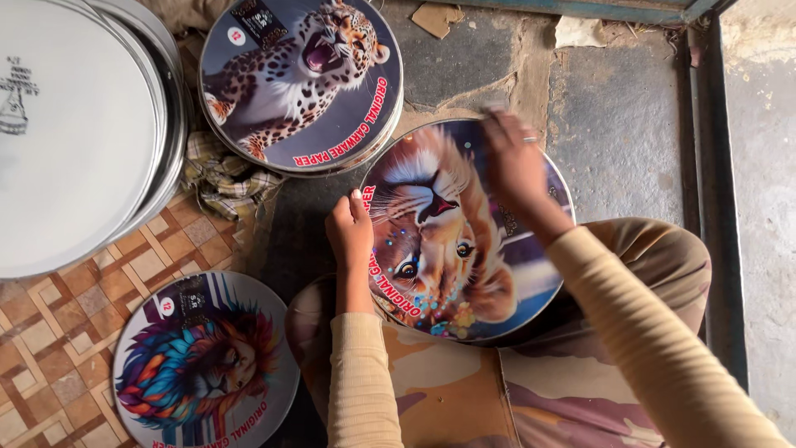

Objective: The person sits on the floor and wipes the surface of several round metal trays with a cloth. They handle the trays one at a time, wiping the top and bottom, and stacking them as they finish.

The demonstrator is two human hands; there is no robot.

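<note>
Cream ribbed sleeves [365,382] fill the bottom of the view, both forearms reaching up from a lap in patterned tan and brown trousers [464,398]. Person sits on the floor.

Left hand [350,232] sits at the left rim of a round disc with a lion face print [452,241], thumb and fingers pinched on the edge, so that grip is clamped on the disc rim. Right hand [514,162] lies across the upper right part of the same disc, fingers spread flat and blurred, a ring on one finger; its grip is apart, palm down on the printed face, not closed around anything. Disc rests tilted on the person's knees, far edge near the grey concrete floor [613,124].

Above left of it, a stack of round discs with a leopard print [298,79], just beside the lion disc, rims near but I cannot tell if they touch. Checked cloth [224,178] crumpled under that stack's lower left edge. Far left, a stack of plain shiny steel plates [75,133], overlapping the tiled floor [58,332] with a brown and cream pattern. Bottom left, a disc with a multicoloured lion print [203,365] flat on the tiles, just beside the left knee. Scrap of cardboard [438,17] on the concrete at top centre. Metal door frame [705,149] runs down the right side.
</note>
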